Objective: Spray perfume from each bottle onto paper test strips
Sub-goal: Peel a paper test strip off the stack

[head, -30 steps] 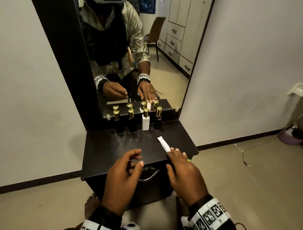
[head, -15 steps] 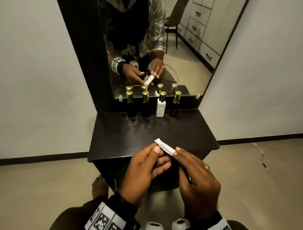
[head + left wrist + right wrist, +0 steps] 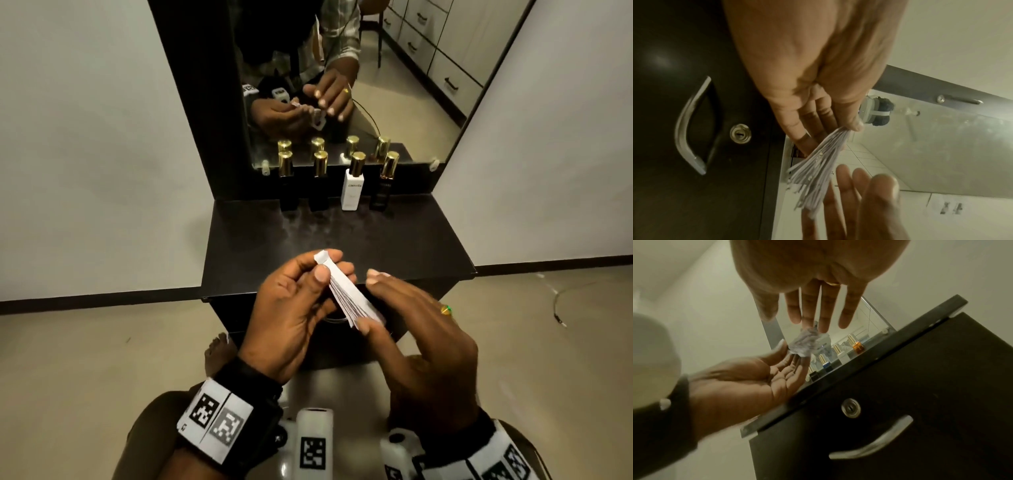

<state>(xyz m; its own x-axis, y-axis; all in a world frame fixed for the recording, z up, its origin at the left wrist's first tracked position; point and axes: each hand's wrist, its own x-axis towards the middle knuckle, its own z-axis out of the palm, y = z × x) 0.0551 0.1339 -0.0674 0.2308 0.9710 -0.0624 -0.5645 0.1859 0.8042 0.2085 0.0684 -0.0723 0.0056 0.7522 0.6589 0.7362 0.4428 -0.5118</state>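
Note:
A bundle of white paper test strips (image 3: 346,291) is held up over the front edge of the black dresser top (image 3: 394,240). My left hand (image 3: 325,265) pinches its upper end between thumb and fingers. The strips (image 3: 818,170) fan out at their lower end toward my right hand (image 3: 370,299), whose fingers are straight while the thumb touches the fanned ends. Several gold-capped perfume bottles stand in a row by the mirror: two black ones (image 3: 286,185), a white one (image 3: 352,190) and a dark amber one (image 3: 383,188). The right wrist view shows the strips (image 3: 803,344) end-on.
A mirror (image 3: 428,85) rises behind the bottles and doubles them. Below the dresser top is a dark drawer front with a metal handle (image 3: 690,126) and a lock (image 3: 851,408). A bare foot (image 3: 219,353) rests by the dresser base. A cable (image 3: 556,308) lies on the floor at right.
My right hand lifted the strips off the dresser top and my left hand took their upper end. Both hands drew back toward me, and the bundle now fans out.

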